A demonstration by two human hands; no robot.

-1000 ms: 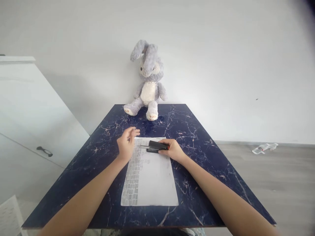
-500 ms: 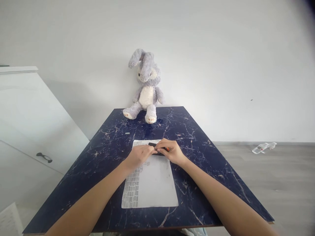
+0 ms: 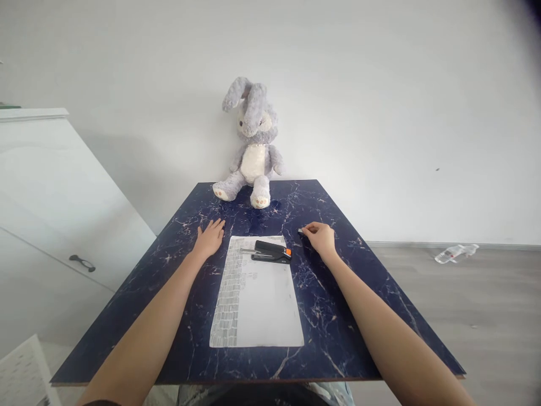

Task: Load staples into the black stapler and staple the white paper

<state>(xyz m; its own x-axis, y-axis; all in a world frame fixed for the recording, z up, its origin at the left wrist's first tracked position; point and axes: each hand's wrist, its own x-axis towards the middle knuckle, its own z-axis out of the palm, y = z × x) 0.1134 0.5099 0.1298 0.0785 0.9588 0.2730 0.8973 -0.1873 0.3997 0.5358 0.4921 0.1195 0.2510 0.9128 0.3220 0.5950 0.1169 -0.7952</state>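
Observation:
A black stapler (image 3: 273, 251) with an orange part lies across the upper part of a printed sheet of paper (image 3: 270, 316), its metal staple rail sticking out to the left. My left hand (image 3: 209, 238) rests palm down on the table, left of the paper's top corner, fingers spread. The small grey strip seen there earlier is hidden now, at or under those fingertips. To the right of the paper, my right hand (image 3: 320, 238) pinches a short grey strip of staples (image 3: 300, 231) at the table surface. Neither hand touches the stapler.
A plush rabbit (image 3: 253, 160) sits at the back of the dark blue marbled table (image 3: 338, 338), against the wall. On the left stands a white cabinet (image 3: 63, 197) with a dark handle. A clear plastic bottle (image 3: 456, 253) lies on the floor at right.
Both hands have let go of the stapler, which stays on the paper with its rail out. My left hand moved left and opened flat; my right moved right, with staples between its fingers.

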